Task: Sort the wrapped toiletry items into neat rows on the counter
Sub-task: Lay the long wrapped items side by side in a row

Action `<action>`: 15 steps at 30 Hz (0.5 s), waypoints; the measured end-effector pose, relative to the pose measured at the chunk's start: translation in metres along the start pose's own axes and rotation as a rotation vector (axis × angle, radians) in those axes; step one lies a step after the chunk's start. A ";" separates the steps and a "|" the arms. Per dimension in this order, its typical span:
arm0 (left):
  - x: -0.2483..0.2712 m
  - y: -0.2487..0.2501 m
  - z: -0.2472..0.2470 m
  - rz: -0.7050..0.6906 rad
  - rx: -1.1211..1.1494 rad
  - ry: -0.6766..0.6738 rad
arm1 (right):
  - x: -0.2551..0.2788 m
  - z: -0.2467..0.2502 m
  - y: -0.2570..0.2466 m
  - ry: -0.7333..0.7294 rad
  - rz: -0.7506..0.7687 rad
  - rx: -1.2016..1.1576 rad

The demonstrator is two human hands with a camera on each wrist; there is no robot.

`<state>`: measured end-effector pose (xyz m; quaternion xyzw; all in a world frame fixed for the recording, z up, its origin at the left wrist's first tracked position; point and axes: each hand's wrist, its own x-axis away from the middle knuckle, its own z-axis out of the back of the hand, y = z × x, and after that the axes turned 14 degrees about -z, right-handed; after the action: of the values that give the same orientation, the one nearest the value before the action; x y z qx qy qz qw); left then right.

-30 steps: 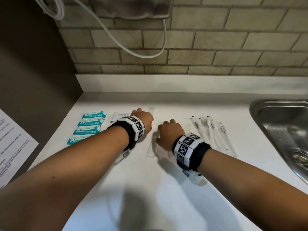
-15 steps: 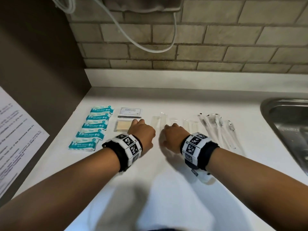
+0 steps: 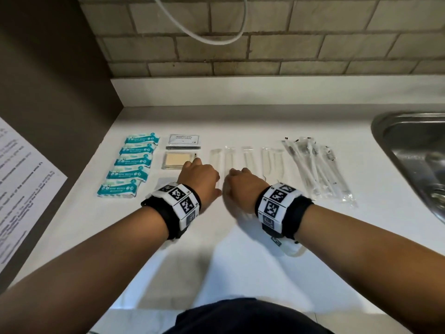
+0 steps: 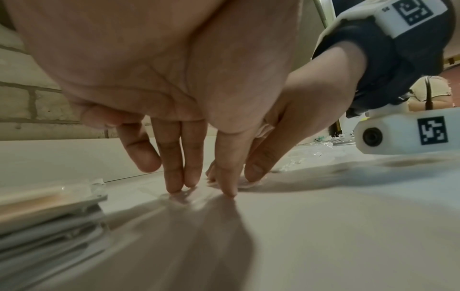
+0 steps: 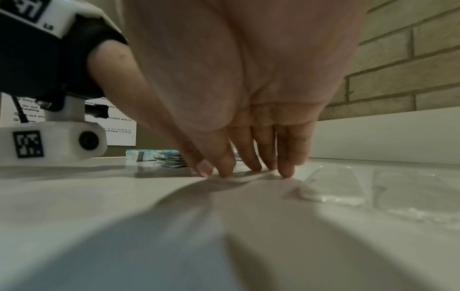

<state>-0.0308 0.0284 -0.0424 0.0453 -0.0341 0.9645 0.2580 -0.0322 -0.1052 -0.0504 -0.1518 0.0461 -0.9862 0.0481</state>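
A row of long clear wrapped items (image 3: 248, 156) lies across the middle of the white counter (image 3: 240, 261). My left hand (image 3: 201, 177) and right hand (image 3: 243, 183) sit side by side at the row's left end. The left wrist view shows my left hand (image 4: 199, 189) with straight fingers, tips pressing a clear wrapper (image 4: 179, 196). My right hand (image 5: 244, 171) likewise presses its straight fingertips on a clear wrapper (image 5: 248, 178). Left of the hands are a tan pad in clear wrap (image 3: 177, 160), a shampoo sachet (image 3: 184, 141) and a column of teal packets (image 3: 130, 165).
Wrapped toothbrushes (image 3: 317, 169) lie in a bunch to the right, and a steel sink (image 3: 414, 155) is beyond them. A printed sheet (image 3: 21, 189) hangs on the dark left wall. A white cable (image 3: 212, 37) droops in front of the brick backsplash.
Both hands have slid back toward me and closer together. The tan pad and the row of clear wrappers, partly covered before, now show beyond the knuckles.
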 end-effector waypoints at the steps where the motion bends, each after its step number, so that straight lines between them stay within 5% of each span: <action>1: 0.003 0.000 -0.001 -0.003 -0.002 0.005 | 0.001 -0.001 0.000 -0.006 0.005 0.011; 15: 0.010 -0.004 -0.005 0.017 0.006 -0.013 | 0.007 0.011 0.000 -0.059 0.000 -0.016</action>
<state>-0.0378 0.0370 -0.0466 0.0518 -0.0333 0.9664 0.2494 -0.0355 -0.1064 -0.0377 -0.1814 0.0523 -0.9808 0.0481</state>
